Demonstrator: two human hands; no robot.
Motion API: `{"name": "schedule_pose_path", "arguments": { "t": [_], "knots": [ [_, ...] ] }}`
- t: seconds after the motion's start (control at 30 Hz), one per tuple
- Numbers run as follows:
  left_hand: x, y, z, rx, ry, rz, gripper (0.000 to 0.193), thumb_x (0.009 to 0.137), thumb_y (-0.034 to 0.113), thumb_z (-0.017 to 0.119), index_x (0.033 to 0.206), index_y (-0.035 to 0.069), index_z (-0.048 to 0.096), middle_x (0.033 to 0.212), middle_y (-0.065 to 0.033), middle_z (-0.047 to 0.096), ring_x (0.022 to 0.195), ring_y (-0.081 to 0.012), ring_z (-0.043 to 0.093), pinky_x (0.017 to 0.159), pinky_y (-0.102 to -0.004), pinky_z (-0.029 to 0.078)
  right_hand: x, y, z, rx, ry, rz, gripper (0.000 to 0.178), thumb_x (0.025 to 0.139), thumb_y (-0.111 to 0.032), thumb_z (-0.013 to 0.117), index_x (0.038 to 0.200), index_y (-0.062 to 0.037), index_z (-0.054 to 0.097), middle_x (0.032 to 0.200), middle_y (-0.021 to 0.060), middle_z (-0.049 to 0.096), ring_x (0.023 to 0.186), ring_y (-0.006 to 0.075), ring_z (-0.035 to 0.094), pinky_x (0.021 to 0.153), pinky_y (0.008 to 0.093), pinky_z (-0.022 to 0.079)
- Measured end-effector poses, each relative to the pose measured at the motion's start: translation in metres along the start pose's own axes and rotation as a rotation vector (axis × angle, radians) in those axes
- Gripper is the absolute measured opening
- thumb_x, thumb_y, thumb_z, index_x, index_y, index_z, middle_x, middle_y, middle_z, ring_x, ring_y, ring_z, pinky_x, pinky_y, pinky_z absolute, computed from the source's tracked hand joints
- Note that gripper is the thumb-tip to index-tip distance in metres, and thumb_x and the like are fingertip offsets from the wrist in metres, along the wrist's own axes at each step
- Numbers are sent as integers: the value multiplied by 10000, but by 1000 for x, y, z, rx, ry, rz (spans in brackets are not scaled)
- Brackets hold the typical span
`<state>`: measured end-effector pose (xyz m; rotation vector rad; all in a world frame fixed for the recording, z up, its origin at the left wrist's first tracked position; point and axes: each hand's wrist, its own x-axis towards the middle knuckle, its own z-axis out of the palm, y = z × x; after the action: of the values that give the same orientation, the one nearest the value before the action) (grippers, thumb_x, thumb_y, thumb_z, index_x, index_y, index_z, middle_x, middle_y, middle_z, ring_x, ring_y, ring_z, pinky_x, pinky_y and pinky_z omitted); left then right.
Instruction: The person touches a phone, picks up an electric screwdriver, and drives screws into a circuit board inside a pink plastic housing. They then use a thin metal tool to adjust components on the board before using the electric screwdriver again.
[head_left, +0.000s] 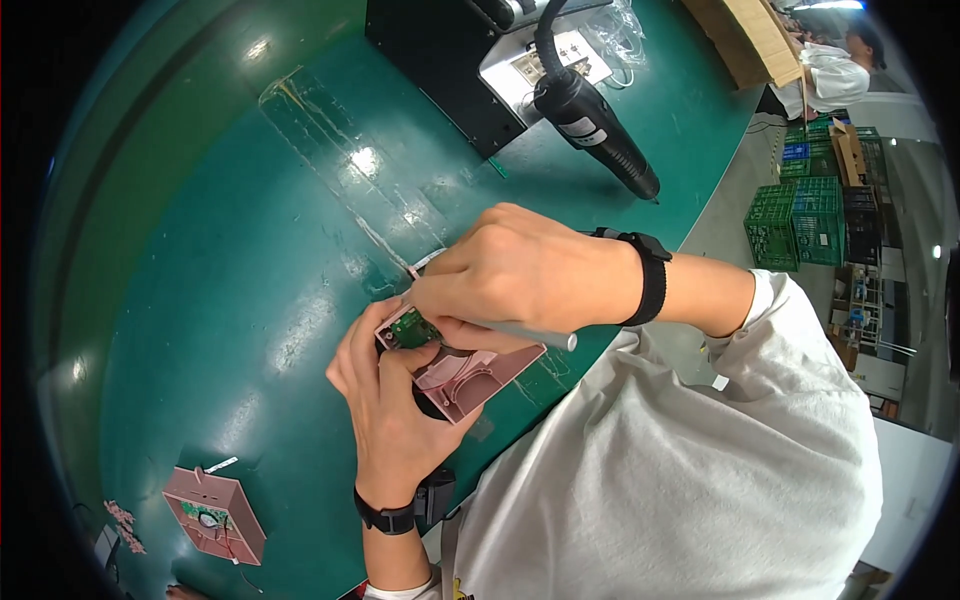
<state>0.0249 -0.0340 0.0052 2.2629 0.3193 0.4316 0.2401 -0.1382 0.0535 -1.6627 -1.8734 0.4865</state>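
My left hand (385,405) grips a pink plastic casing (470,378) from below, holding it just above the green table (200,300). A small green circuit board (410,330) sits in the casing's upper left corner. My right hand (520,270) is closed on a slim silver tool (535,336) whose tip is hidden under the fingers, at the circuit board. A thin pale strip (425,263) pokes out beside my right hand's knuckles. Both wrists wear black bands.
A second pink casing (215,515) with a board and wires lies at the lower left. A black hot-air handpiece (595,125) hangs from a black and white station (480,60) at the back. Green crates (810,210) stand past the table's right edge, and a person (835,70) sits far off.
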Motion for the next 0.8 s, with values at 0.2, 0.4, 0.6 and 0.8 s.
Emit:
{"name": "schedule_pose_path", "arguments": {
  "t": [0.2,0.4,0.6,0.8],
  "knots": [
    [-2,-1,2,-52,6,-63,645,640,223,1017,1128,102,612,1538,-189,474,1368,-416,490,1094,-537,396,4,-4,-6,1,-9,18,154,890,-68,742,836,-31,604,700,94,607,579,318,600,505,421,457],
    [-4,-4,0,-39,-37,-42,665,631,220,1025,1145,108,617,1538,-196,447,1362,-432,468,1096,-544,408,-1,-4,-3,45,39,47,120,878,-36,733,834,-39,621,705,83,631,596,304,624,513,408,475],
    [-1,0,-1,-52,-35,-65,668,625,223,1033,1139,98,623,1536,-198,444,1367,-435,458,1098,-557,407,-1,-5,0,80,79,39,93,875,-29,742,858,-45,652,716,75,649,601,292,633,513,396,483],
    [-3,-3,-1,-42,-22,-41,659,625,231,1032,1129,85,633,1537,-195,441,1380,-435,445,1109,-565,402,-3,-10,7,97,123,-23,81,884,-40,758,878,-44,677,729,67,662,604,279,642,513,378,501]
  ]
}}
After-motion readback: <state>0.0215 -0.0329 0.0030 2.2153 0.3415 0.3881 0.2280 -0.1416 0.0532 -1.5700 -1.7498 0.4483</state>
